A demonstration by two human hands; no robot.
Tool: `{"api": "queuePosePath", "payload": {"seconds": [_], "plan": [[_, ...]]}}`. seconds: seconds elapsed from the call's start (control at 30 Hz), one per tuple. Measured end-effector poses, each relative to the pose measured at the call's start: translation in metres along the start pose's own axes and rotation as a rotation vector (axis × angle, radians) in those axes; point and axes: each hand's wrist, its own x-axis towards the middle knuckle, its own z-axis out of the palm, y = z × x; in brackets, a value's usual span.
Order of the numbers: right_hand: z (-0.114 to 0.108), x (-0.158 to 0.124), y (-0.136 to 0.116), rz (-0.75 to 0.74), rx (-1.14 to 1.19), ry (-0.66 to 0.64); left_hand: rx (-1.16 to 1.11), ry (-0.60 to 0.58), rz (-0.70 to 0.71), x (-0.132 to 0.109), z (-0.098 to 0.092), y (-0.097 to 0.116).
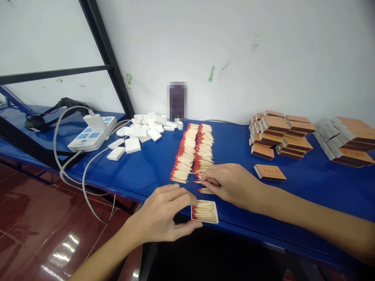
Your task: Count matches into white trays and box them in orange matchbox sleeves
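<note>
At the table's front edge, my left hand [170, 212] grips the left end of a white matchbox tray [217, 212] between thumb and fingers. Matchsticks [205, 212] lie side by side in it, red heads to the left. My right hand [227, 181] is just beyond the tray, fingertips pinched on matchsticks at the near end of the right row; how many is hidden. Two long rows of red-headed matchsticks [186, 152] run back towards the wall. A small loose group of matchsticks [206, 191] lies between the tray and the right row.
White tray-like pieces [133, 145] are heaped at the back left, by a power strip [95, 134] with looping cables. Stacked matchboxes [274, 123] and a second stack [351, 132] stand at right. One matchbox [270, 172] lies nearer. A black metal frame [109, 58] rises at left.
</note>
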Motion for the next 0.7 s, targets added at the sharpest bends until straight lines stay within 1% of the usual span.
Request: {"api": "queuePosePath", "payload": {"seconds": [0.13, 0.3, 0.5, 0.7], "plan": [[-0.011, -0.003, -0.005, 0.070, -0.020, -0.083, 0.005, 0.004, 0.001, 0.000, 0.000, 0.000], [-0.022, -0.004, -0.007, 0.117, 0.081, -0.161, 0.007, 0.000, 0.001, -0.001, 0.001, 0.000], [-0.015, 0.000, -0.004, 0.155, -0.030, -0.072, 0.012, 0.004, 0.008, -0.002, 0.001, 0.000], [-0.008, 0.000, -0.002, 0.091, -0.032, -0.069, 0.009, -0.002, -0.002, -0.002, 0.001, 0.000]]}}
